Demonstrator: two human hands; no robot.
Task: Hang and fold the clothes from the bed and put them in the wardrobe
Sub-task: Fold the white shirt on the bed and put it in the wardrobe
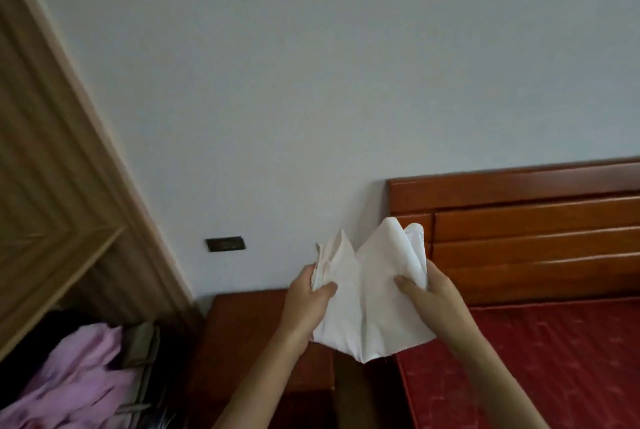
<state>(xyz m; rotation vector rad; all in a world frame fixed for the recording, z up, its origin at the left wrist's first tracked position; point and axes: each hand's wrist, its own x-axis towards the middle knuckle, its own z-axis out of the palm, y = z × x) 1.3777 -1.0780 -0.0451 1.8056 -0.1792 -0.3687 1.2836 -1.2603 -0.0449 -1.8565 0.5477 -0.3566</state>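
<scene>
Left hand point(311, 290) and right hand point(427, 290) hold a folded white cotton garment point(370, 300), fingers clamped on its left and right edges, above the red bed point(536, 359).

You see a pale grey-blue wall point(311, 65) filling the upper and middle frame. Low on it, left of centre, sits a dark rectangular outlet plate point(225, 243). Below, at lower centre, a reddish-brown wooden nightstand point(242, 342) stands against it.

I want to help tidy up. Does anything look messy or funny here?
Yes, a little. The pink clothes in the wardrobe lie in a bunched heap, not folded flat. The white cloth, held up by the left hand and right hand, is crumpled too. Nothing looks spilled or broken.
</scene>
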